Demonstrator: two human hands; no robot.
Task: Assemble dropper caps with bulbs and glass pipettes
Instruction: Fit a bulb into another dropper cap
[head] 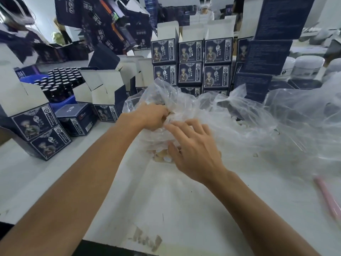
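Both hands worked a clear plastic bag (184,108) on the worktop (166,200): the left hand (153,115) gripped its crumpled film, while the right hand (193,150) rested loosely spread over small pale caps (162,157) inside. The caps looked light and rigid, best pinched by their sides; the film looked slippery.

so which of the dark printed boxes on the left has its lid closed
The small dark box lying beside the blue crate, just left of the left hand. Its top is shut flat; the boxes around it have white flaps standing open.
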